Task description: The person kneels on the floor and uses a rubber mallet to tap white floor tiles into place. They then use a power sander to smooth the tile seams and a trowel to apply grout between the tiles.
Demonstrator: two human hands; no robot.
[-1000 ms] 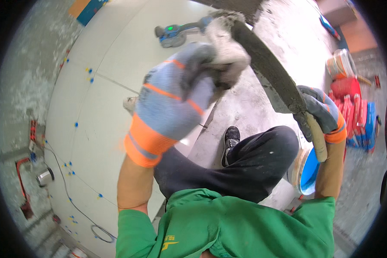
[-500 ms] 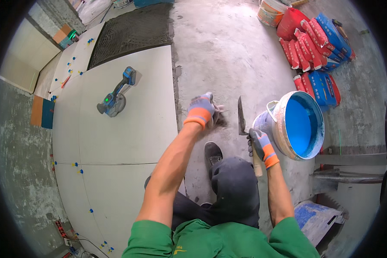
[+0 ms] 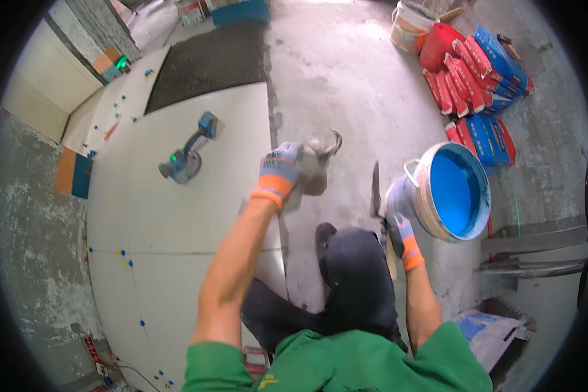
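Beside the laid tiles (image 3: 232,153), the left hand (image 3: 281,171) keeps a closed grip on a rag (image 3: 315,179), the right hand (image 3: 400,234) on a trowel (image 3: 375,189); the spread mortar (image 3: 209,65) lies untiled.

We are wearing a green short-sleeved shirt (image 3: 359,359) with a yellow mark (image 3: 268,381), dark trousers (image 3: 356,281) and a dark shoe (image 3: 324,236). Our grey left glove (image 3: 279,171) is showing dark markings above an orange cuff (image 3: 268,195); our dark-fingered right glove (image 3: 400,230) is ending in orange too.
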